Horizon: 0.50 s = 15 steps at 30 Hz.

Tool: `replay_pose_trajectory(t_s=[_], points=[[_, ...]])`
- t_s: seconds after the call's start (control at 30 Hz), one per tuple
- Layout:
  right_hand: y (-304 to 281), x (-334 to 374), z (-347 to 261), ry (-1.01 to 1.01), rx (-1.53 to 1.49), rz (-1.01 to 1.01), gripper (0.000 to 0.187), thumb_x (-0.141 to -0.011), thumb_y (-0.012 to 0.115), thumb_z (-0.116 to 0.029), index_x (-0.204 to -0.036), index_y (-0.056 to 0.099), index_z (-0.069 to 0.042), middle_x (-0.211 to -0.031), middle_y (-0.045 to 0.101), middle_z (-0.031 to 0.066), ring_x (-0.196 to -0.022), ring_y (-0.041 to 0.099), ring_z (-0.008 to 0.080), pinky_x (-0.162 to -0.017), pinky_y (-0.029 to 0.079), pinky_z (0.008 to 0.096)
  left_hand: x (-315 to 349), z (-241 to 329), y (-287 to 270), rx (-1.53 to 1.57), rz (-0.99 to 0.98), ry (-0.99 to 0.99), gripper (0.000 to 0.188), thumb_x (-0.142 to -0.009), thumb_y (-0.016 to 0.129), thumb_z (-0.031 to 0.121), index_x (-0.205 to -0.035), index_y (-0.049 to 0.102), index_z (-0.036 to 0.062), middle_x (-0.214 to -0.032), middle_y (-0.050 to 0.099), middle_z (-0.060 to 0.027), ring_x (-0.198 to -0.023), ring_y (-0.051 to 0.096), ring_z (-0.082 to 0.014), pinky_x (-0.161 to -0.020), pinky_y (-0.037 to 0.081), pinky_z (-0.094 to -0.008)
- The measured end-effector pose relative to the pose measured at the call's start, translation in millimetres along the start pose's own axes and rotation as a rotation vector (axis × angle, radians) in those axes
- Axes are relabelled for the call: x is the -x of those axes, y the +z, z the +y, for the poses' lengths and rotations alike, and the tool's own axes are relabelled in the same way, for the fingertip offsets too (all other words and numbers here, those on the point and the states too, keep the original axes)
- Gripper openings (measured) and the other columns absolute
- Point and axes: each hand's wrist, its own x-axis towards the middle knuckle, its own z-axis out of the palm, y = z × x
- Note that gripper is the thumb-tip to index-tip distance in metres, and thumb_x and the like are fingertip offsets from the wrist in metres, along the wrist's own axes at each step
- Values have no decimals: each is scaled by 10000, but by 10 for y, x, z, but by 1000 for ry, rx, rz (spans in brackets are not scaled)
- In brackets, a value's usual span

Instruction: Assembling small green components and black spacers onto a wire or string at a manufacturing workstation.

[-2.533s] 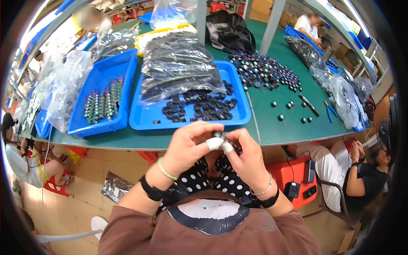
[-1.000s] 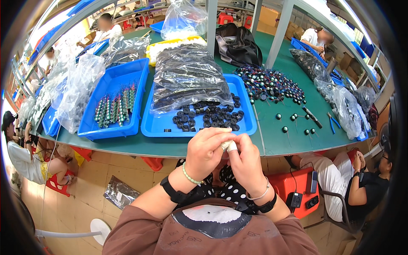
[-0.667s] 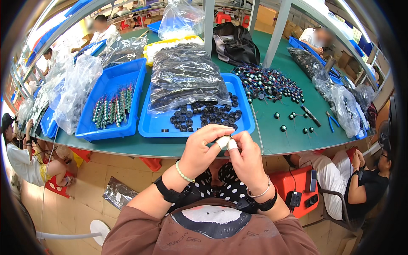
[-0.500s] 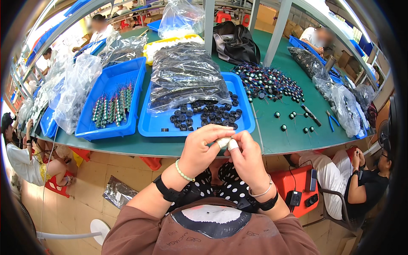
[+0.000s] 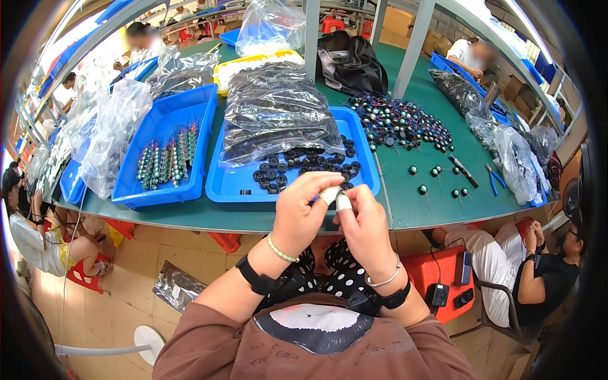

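Both hands meet over the front edge of the blue tray (image 5: 373, 166), thumbs and fingers pinched together. On my left hand (image 5: 304, 206) the thumb wears a pale finger cot, and so does the thumb of my right hand (image 5: 364, 218). Whatever sits between the fingertips is mostly covered; only a dark bit shows. Just beyond, black round caps (image 5: 272, 176) lie loose in the tray. A clear bag of black parts (image 5: 278, 114) rests across the tray's back half.
To the left stands a blue bin (image 5: 164, 195) with rows of green wired parts (image 5: 166, 161). At right lie a heap of wired round parts (image 5: 405, 123), several single ones, a black pen (image 5: 464, 171) and blue pliers (image 5: 496, 179). A seated person (image 5: 538, 272) is at far right.
My two hands have shifted slightly up and to the left, toward the tray. The fingers stay pinched together. The trays and parts have not moved.
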Motion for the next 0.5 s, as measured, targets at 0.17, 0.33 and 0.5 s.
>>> replay_pose_trajectory(t_s=[0.17, 0.33, 0.5], points=[[-207, -6, 247, 44, 13, -54, 63, -921, 536, -62, -955, 519, -13, -699, 635, 113, -635, 648, 189, -582, 489, 320, -43, -118, -251, 89, 27, -180, 191, -864, 621, 30, -1040, 692, 7, -1000, 670, -89, -888, 620, -143, -787, 480, -247], [-460, -92, 256, 56, -119, 3, 83, -965, 467, -87, -986, 519, -27, -745, 592, 9, -613, 498, 50, -550, 408, 199, 12, -107, -336, 41, -38, -127, 164, -866, 598, 16, -999, 694, 3, -1003, 666, -87, -895, 618, -151, -799, 485, -263], [-721, -154, 457, 126, -381, -13, 116, -968, 458, -122, -961, 536, -36, -740, 592, 6, -635, 499, 42, -565, 393, 186, -17, -62, -319, 253, -63, -266, 185, -884, 607, 37, -1053, 669, -6, -1028, 674, -81, -938, 621, -143, -845, 486, -264]])
